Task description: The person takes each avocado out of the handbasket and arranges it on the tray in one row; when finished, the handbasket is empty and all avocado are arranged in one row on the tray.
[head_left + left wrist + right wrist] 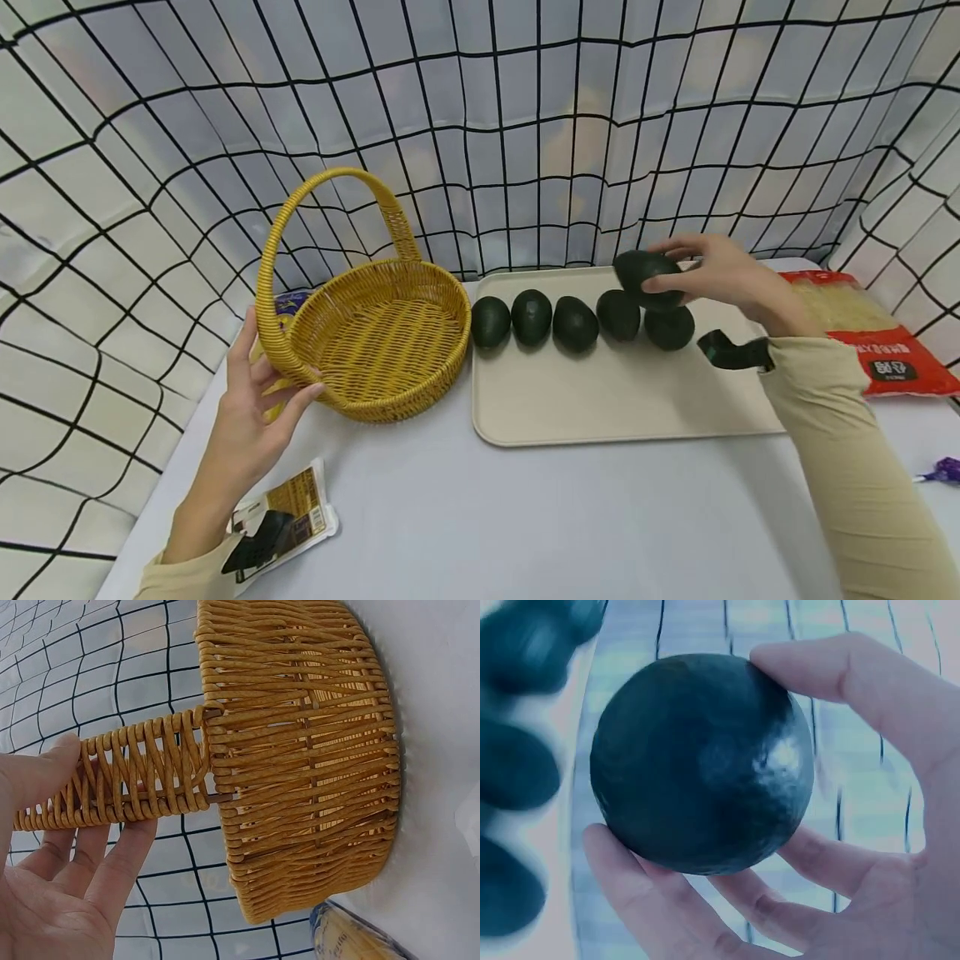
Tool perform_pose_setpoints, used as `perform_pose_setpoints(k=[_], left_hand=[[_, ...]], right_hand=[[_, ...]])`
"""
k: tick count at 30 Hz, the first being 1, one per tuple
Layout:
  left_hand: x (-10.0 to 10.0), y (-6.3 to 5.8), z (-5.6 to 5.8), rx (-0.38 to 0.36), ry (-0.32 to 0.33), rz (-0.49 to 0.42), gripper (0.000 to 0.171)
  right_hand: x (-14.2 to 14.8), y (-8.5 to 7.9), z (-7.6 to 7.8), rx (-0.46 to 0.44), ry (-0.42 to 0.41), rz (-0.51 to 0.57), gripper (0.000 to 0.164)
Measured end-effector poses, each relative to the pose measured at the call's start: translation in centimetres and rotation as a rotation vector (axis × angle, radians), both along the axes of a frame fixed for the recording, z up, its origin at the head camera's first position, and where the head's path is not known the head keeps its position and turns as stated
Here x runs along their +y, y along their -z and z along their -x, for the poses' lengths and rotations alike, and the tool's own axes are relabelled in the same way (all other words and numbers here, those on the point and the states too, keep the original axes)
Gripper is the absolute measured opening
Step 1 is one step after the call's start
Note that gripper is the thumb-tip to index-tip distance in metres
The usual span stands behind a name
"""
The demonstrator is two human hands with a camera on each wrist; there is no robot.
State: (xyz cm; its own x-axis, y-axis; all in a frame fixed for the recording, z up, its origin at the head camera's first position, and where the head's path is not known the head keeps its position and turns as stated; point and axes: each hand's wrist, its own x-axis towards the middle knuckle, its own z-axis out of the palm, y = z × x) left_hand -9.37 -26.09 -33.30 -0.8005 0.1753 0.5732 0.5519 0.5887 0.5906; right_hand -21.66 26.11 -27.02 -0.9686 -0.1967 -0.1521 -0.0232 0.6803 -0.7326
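A dark green avocado [647, 278] is held by my right hand [720, 271], thumb on one side and fingers on the other, above the right end of the row on the beige tray [600, 400]. The right wrist view shows the held avocado [701, 765] close up. Several more avocados [532, 317] lie in that row along the tray. On the left, my left hand [255, 400] grips the handle of a yellow wicker basket [375, 350] near its base; nothing lies inside. Thumb and fingers pinch the woven handle [142, 769] in the left wrist view.
A red-and-clear food packet [877, 333] lies right of the tray, with a purple-wrapped lollipop [947, 470] nearer the front. A brown-and-white pouch [292, 512] lies under my left wrist. Behind the basket, a blue-and-yellow package [291, 302] partly shows. Black netting [525, 129] surrounds the table.
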Motion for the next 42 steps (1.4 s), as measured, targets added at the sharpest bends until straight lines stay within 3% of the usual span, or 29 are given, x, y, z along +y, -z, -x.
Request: perform_pose_setpoints(k=[5,9,16,21,29,42], left_hand=[[-0.2,0.0,-0.2,-0.021,-0.007,-0.009,0.120],[0.0,0.0,-0.1,-0.021,0.000,-0.013,0.120],[-0.1,-0.1,-0.1,-0.006,0.017,-0.018,0.115],[0.0,0.0,0.0,0.002,0.030,-0.021,0.120],[-0.3,-0.1,0.0,0.009,0.033,-0.005,0.121],[-0.2,-0.1,0.0,-0.003,0.027,-0.017,0.120]], right_hand=[[6.3,1.8,-1.2,-0.039,0.150,-0.075,0.079],[9.1,3.7,-1.8,-0.093,0.187,-0.049,0.081],[9.7,7.2,-1.6,-0.136,0.198,-0.064,0.080],[9.3,9.0,-1.4,-0.154,0.230,-0.002,0.083],[9.0,9.4,-1.3,-0.164,0.226,0.073,0.082],[9.8,9.1,-1.7,-0.200,0.224,0.037,0.086]])
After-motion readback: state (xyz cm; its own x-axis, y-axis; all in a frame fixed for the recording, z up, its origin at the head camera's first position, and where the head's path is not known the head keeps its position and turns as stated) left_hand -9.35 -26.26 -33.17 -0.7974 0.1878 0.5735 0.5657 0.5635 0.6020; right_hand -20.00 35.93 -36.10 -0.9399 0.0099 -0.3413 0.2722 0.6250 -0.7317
